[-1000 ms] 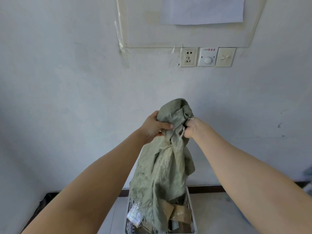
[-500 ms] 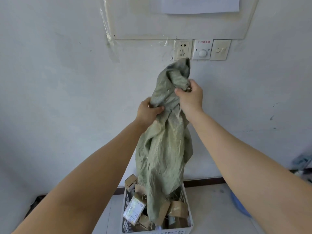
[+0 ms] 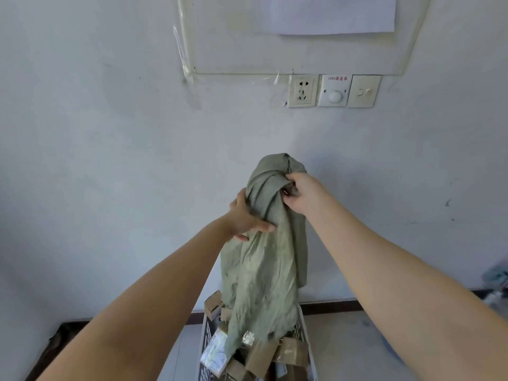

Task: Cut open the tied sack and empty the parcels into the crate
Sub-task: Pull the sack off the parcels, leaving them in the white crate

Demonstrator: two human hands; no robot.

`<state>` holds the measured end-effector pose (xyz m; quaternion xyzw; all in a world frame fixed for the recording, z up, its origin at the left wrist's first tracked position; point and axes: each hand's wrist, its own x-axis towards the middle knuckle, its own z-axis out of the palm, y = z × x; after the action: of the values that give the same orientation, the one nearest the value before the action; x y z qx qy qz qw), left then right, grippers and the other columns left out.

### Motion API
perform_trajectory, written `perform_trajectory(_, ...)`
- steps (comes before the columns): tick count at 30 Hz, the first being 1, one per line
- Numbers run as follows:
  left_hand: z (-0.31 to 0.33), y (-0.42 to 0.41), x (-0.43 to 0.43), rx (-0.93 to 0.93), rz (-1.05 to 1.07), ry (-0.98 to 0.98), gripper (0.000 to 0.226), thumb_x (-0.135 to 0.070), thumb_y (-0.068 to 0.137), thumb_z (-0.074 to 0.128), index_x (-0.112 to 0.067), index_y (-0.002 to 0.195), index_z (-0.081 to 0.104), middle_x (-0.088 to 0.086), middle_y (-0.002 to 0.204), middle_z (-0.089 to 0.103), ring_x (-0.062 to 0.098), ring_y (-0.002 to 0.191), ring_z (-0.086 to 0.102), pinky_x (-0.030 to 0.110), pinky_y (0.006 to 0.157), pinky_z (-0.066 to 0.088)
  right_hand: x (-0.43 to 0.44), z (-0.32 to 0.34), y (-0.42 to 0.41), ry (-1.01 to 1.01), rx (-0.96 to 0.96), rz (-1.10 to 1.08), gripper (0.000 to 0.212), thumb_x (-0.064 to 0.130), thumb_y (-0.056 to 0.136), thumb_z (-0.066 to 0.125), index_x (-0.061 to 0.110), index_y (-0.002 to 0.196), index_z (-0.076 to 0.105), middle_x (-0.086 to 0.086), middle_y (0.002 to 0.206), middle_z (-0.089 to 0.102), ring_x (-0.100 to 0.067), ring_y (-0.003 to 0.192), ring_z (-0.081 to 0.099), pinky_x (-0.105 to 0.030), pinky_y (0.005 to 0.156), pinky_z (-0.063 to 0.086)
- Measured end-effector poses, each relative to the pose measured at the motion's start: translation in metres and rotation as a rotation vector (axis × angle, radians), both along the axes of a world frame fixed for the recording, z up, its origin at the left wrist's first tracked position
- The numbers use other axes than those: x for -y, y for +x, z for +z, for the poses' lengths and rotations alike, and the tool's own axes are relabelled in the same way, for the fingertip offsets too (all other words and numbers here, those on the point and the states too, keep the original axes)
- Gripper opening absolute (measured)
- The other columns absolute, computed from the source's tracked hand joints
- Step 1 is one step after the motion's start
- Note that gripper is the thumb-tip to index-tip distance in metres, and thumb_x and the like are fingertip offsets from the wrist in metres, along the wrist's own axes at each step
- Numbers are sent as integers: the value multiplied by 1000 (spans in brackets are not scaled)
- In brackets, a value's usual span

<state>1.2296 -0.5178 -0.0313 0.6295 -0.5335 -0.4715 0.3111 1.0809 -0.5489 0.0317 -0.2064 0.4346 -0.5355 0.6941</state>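
A limp grey-green woven sack (image 3: 264,276) hangs upside down over a white slatted crate (image 3: 206,325) on the floor. My right hand (image 3: 301,195) grips the bunched top of the sack. My left hand (image 3: 244,215) lies against the sack's left side a little lower, thumb across the cloth, fingers hidden behind it. The sack's lower end reaches into the crate. Several brown cardboard parcels (image 3: 277,353) and a clear-wrapped packet (image 3: 215,353) lie in the crate.
A white wall stands close behind, with a socket (image 3: 302,90), a dial (image 3: 335,90) and a switch (image 3: 363,91) above the sack. A dark skirting strip (image 3: 330,307) runs along the floor. Blurred items lie at the far right (image 3: 497,279).
Both hands and the sack rose, then came down again. My left hand has slid lower on the sack's side. More parcels now show in the crate.
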Motion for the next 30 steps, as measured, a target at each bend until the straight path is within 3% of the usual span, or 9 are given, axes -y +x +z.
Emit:
perform_trajectory(5,3,-11,-1,-258,317,-220,23,6,82,49,-6,101,55,16,95,60,29,79,56,44,63,57,-6,-10,-2,127,96,98,15,3,97,42,-3,88,53,-18,84,56,-24,70,58,-32,44,55)
perform_trajectory(9,30,-17,-6,-395,341,-278,31,17,79,32,-6,85,51,13,82,57,26,73,53,38,62,54,-6,-40,-18,193,-154,63,10,4,95,47,1,86,51,-13,81,52,-20,65,53,-21,31,45)
perform_trajectory(12,47,-27,-15,-523,14,-145,49,23,77,44,-11,112,47,14,97,55,27,83,56,40,70,49,-3,-47,-21,157,-256,33,11,6,95,47,7,100,56,-10,82,56,-18,64,53,-17,33,44)
perform_trajectory(15,51,-31,-16,-523,-101,-64,76,11,75,64,-25,135,33,11,121,52,30,105,56,50,85,50,-12,-42,-28,189,-321,253,27,16,96,46,11,70,49,-1,53,46,-8,38,39,-9,29,27)
perform_trajectory(18,47,-38,-18,-448,17,-126,60,1,66,72,-14,121,54,10,110,64,27,97,63,42,81,54,-25,-39,-30,129,-383,440,38,11,98,29,15,61,36,3,37,33,-5,24,27,-9,26,18)
perform_trajectory(21,46,-40,-22,-351,244,-264,32,8,72,63,-6,101,63,5,85,66,22,77,63,30,66,55,-29,-35,-31,70,-630,327,26,6,95,44,9,69,48,-7,58,48,-15,45,47,-19,39,43)
perform_trajectory(24,49,-38,-24,-147,322,-355,29,7,76,58,-10,100,60,-1,79,62,17,72,59,27,65,53,-32,-21,-36,-184,-878,45,19,10,92,49,-1,77,54,-9,73,47,-22,63,44,-36,61,47)
perform_trajectory(27,56,-48,-33,-138,178,-345,34,7,72,59,-9,102,59,7,89,66,25,82,65,36,76,56,-50,-1,-32,-370,-663,353,35,44,91,58,13,105,64,2,89,66,-15,82,63,-33,73,56)
perform_trajectory(30,58,-58,-45,-358,-24,-235,67,12,72,65,-15,128,39,14,122,55,29,105,62,46,84,56,-54,-4,-34,-314,-581,365,38,41,84,68,10,105,65,-9,100,72,-21,86,70,-33,75,58)
